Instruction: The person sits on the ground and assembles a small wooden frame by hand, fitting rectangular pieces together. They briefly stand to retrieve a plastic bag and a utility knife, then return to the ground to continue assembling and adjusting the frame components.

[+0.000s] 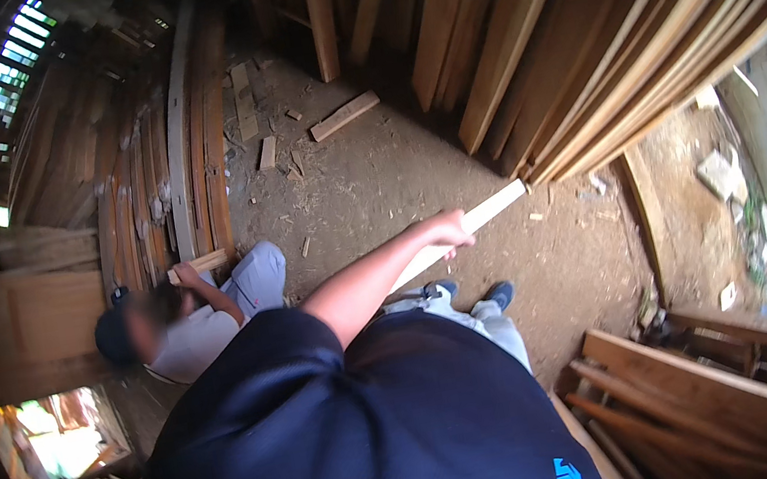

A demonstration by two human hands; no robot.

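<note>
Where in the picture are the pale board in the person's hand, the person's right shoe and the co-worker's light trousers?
Pale board (497, 206), head view: on its length, towards the far end.
Right shoe (501, 295), head view: on its dark top.
Light trousers (259, 278), head view: on a bent leg.

A slim, straight board of pale, bare wood is held aslant in the left hand, its far end directed toward brown, leaning wooden planks, its middle partly covered.
</note>
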